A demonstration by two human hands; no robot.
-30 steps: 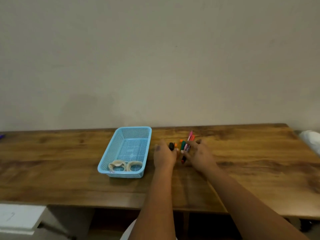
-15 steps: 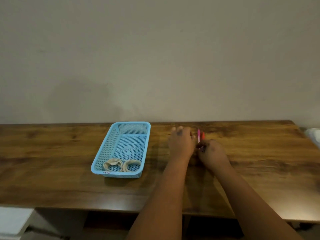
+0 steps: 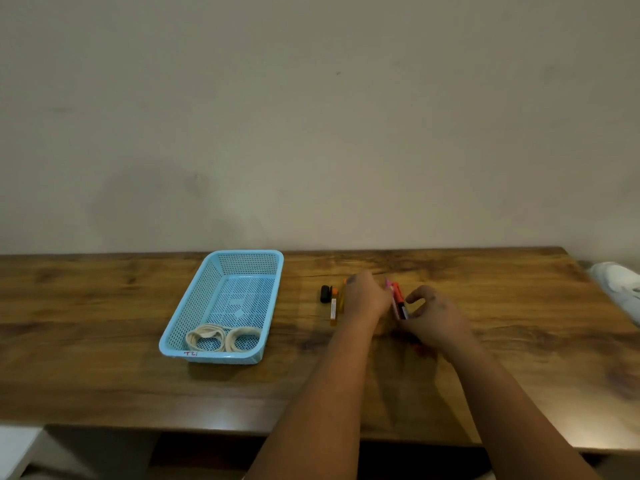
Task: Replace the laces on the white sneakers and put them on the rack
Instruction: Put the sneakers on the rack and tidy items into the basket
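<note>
Wooden bench (image 3: 104, 375): broad bare surface left and front.
Basket (image 3: 194, 299): blue, coiled laces (image 3: 221, 339) inside; red mark unreadable.
Hands: left hand (image 3: 365, 299) covers pens; right hand (image 3: 433, 315) pinches red pens (image 3: 398, 301).
Sneaker (image 3: 620, 285): white, right edge.

A plain beige wall (image 3: 311, 116), faintly smudged, rose behind a long wooden bench (image 3: 104, 375) with dark, knotted grain. Soft light gleamed along the bench's near edge; shadowed space lay beneath it.
</note>
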